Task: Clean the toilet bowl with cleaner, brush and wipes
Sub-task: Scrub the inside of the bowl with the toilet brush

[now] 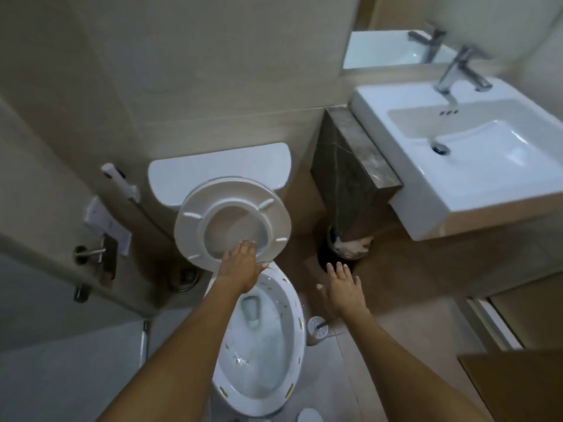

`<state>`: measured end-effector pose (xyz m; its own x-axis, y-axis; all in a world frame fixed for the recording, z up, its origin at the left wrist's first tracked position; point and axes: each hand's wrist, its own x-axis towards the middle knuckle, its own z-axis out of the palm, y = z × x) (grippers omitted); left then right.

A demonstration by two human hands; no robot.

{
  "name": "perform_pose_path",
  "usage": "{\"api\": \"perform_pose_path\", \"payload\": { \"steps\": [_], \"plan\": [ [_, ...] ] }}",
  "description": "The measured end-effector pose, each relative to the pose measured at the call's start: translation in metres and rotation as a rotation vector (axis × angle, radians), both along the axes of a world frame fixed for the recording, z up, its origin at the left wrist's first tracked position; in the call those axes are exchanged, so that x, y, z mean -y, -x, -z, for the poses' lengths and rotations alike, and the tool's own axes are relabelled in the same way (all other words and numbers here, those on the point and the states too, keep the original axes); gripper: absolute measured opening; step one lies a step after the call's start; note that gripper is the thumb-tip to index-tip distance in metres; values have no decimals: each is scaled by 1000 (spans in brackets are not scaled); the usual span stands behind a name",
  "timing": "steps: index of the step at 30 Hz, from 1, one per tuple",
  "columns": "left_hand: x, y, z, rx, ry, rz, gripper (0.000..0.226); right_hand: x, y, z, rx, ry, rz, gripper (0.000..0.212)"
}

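A view from above looks down on a white toilet bowl (pixel 259 345) in a small beige-tiled bathroom. The bowl is open, with water in it and small greenish-yellow marks dotted around its rim. The toilet seat (pixel 231 222) is raised partway, its underside facing the viewer, in front of the white cistern (pixel 219 169) at the far side.

The left hand (pixel 242 264) holds the near edge of the seat, fingers straight and laid flat against it, the thumb at the seat's edge. The right hand (pixel 341 289) hovers to the right of the bowl over the floor, fingers spread apart and holding nothing.

A white toilet brush holder (pixel 316 328) stands on the floor just right of the bowl, under the right forearm. A dark waste bin (pixel 350 245) sits farther back, beneath a white sink (pixel 475 153) with a chrome tap (pixel 460 71) at the right. A bidet sprayer (pixel 120 181) hangs on the left wall.

The step in hand appears to be lifting the seat clear to expose the rim. No cleaner bottle or wipes can be identified. Next, the seat likely needs resting against the cistern, then the free hand reaching for the cleaner or brush.
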<state>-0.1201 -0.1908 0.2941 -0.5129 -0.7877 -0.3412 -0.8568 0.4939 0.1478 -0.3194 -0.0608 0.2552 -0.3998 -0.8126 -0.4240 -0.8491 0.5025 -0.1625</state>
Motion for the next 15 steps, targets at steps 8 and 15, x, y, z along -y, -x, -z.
{"api": "perform_pose_path", "payload": {
  "steps": [8,15],
  "plan": [
    [44,71,9,54,108,256,66,-35,31,48,44,-88,127,64],
    [112,134,16,255,370,465,68,-34,62,104,56,-113,177,63]
  ]
}}
